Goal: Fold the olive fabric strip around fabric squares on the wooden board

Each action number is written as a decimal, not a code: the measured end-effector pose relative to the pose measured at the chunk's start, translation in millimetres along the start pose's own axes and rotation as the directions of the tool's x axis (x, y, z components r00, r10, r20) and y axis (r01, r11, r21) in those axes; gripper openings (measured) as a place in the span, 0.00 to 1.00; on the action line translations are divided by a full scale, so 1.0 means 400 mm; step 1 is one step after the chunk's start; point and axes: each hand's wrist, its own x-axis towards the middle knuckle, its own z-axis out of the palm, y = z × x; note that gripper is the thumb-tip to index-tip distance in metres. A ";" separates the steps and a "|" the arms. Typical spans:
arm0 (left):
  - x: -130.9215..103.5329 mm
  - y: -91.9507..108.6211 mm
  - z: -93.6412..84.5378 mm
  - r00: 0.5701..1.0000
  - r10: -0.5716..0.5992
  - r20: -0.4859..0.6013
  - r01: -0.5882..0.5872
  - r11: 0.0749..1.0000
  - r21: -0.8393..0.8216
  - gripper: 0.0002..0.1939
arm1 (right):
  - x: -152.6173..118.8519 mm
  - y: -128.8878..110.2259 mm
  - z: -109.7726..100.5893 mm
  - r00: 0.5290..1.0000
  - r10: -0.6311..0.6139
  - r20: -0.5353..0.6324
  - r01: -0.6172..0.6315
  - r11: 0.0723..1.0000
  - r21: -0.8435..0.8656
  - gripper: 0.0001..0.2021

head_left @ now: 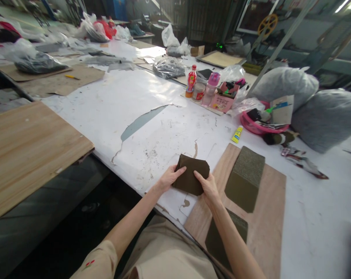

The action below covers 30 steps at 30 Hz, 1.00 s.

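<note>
Both of my hands grip a small stack of olive-brown fabric pieces (192,175) with cut corners, held over the front edge of the white table. My left hand (170,178) pinches its left side, thumb on top. On the right side, my right hand (209,188) grips it the same way, the other fingers hidden underneath. To the right, a tall stack of similar olive pieces (241,195) rests on a plywood board (269,201). A second olive stack (221,240) lies nearer me on that board, partly covered by my right forearm.
The white table (111,104) has a torn covering. Toward the back right are a red-capped bottle (190,82), a pink-lidded bottle (210,91), a pink basket (250,124) and a yellow tube (237,134). A wooden panel (33,151) stands at left, with a dark gap between.
</note>
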 end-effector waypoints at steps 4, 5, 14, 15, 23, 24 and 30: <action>-0.003 -0.001 0.010 0.999 0.050 0.002 -0.050 0.998 0.033 0.29 | -0.001 -0.002 -0.003 1.000 -0.013 -0.003 0.013 1.000 0.020 0.23; -0.004 -0.001 0.015 0.998 0.060 0.001 -0.060 0.997 0.045 0.29 | -0.002 -0.003 -0.004 1.000 -0.010 -0.002 0.010 0.999 0.033 0.23; 0.018 -0.015 0.046 0.996 -0.067 -0.057 0.065 0.997 -0.032 0.25 | 0.002 -0.012 -0.001 0.996 -0.080 -0.036 0.084 0.990 0.115 0.24; 0.021 -0.016 0.047 0.996 -0.072 -0.045 0.071 0.997 -0.013 0.24 | 0.005 -0.008 -0.005 0.994 -0.097 -0.049 0.102 0.990 0.099 0.24; 0.087 0.055 0.050 0.998 -0.033 0.054 0.023 0.984 0.175 0.22 | -0.018 0.004 -0.080 0.954 -0.261 -0.144 0.246 0.962 -0.118 0.21; 0.110 0.074 0.055 0.998 -0.024 0.062 0.012 0.981 0.193 0.22 | -0.037 0.001 -0.100 0.937 -0.294 -0.190 0.258 0.947 -0.193 0.21; 0.302 0.198 0.117 0.988 0.108 0.109 -0.138 0.933 0.331 0.25 | -0.200 0.020 -0.253 0.873 -0.330 -0.359 0.155 0.886 -0.437 0.16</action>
